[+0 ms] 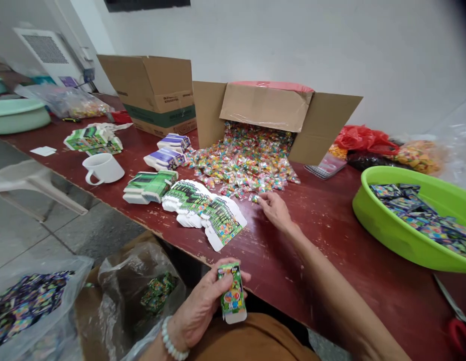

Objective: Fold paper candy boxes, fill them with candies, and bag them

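Note:
My left hand (pixel 202 301) is wrapped around a small green printed box (pixel 233 293), with a white flap showing at its lower end. The thumb presses on its front face. Out over the table, my right hand (pixel 274 210) pinches a small clear candy packet (pixel 254 199) at the near edge of the heap. That heap of colorful candy packets (pixel 248 160) spills from a cardboard carton (pixel 263 108) lying on its side. Left of my right hand lies a fanned row of flat green boxes (pixel 225 220), with a green stack (pixel 150 185) and purple boxes (pixel 167 158) beyond it.
A white mug (pixel 104 168) stands near the table's left edge. At right is a green basin (pixel 406 235) of dark packets, with scissors (pixel 453 301) below it. A closed-sided carton (pixel 153 93) stands at the back. Below the edge are plastic bags (pixel 138 286) and a white stool (pixel 33 180).

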The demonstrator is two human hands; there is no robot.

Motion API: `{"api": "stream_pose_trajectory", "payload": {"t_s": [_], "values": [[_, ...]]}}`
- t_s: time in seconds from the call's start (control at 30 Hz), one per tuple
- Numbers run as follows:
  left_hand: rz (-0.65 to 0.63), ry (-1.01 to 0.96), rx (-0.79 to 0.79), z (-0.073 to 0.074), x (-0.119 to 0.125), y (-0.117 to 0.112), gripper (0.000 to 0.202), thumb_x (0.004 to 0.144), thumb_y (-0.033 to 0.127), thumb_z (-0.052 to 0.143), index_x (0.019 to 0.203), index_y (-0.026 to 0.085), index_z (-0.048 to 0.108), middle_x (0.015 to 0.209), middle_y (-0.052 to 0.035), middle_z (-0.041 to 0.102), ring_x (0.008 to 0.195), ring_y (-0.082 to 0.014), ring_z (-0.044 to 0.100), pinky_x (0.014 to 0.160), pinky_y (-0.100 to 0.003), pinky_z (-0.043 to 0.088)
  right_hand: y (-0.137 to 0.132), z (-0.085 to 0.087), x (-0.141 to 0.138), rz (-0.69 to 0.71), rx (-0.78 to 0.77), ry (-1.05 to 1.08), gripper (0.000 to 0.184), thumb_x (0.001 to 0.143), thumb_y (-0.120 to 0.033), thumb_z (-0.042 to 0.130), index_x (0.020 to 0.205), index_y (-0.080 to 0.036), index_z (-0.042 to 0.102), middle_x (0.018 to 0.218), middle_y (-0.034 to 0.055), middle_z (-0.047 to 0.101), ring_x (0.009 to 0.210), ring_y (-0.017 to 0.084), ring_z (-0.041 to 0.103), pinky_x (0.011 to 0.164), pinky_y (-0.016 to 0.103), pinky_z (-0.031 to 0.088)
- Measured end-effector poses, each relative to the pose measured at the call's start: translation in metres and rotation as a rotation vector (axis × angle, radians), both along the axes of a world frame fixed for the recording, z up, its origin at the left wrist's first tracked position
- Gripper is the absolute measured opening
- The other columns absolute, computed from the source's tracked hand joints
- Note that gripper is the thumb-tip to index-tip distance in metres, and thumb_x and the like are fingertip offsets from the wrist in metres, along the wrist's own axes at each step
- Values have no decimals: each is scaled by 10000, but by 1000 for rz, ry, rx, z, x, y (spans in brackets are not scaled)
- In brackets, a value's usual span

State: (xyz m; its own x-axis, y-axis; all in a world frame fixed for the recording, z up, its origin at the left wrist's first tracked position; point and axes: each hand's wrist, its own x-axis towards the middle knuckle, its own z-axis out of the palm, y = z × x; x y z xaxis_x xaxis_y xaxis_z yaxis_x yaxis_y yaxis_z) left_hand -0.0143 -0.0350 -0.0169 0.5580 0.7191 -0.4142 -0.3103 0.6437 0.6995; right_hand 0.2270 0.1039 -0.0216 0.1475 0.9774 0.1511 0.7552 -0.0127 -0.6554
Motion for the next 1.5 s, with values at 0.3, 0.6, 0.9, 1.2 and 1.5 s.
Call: {"api": "stream_pose_trajectory", "payload": {"t_s": [0.3,0.6,0.9,1.2,1.5], "values": [[-323,478,259,-17,-84,22,582,567,293,847,1099,208,627,833,18,580,723,-128,534,649,-224,418,18,-27,15,-43,-59,-109,158,844,-277,586,920,-166,670,982,134,586,1007,283,519,852,373,388],[-189,264,287,8,-59,35,307,840,371,608,1077,196,524,948,-28,584,677,-127,600,666,-252,442,-59,22,-32,503,-176,411,304,934,-395,462,1100,-205,632,888,15,652,720,133,573,644,242,442],[-108,230,445,16,-23,36,462,823,400,646,1207,201,485,874,-7,541,660,-102,510,597,-222,458,-76,33,-57,513,-89,394,250,828,-256,634,1063,-188,581,731,-22,605,652,116,531,588,223,403],[31,274,379,13,-5,27,488,713,357,765,1095,154,541,689,15,585,531,-79,512,517,-189,424,-86,46,-69,616,126,269,247,867,-174,553,1088,-223,651,917,54,633,790,158,574,712,294,459],[72,83,323,13,-1,22,442,795,313,707,1171,167,525,820,-24,657,676,-124,616,690,-252,488,-95,47,-75,487,38,386,191,884,-241,517,1016,-220,654,788,19,679,664,144,599,640,262,456]]}}
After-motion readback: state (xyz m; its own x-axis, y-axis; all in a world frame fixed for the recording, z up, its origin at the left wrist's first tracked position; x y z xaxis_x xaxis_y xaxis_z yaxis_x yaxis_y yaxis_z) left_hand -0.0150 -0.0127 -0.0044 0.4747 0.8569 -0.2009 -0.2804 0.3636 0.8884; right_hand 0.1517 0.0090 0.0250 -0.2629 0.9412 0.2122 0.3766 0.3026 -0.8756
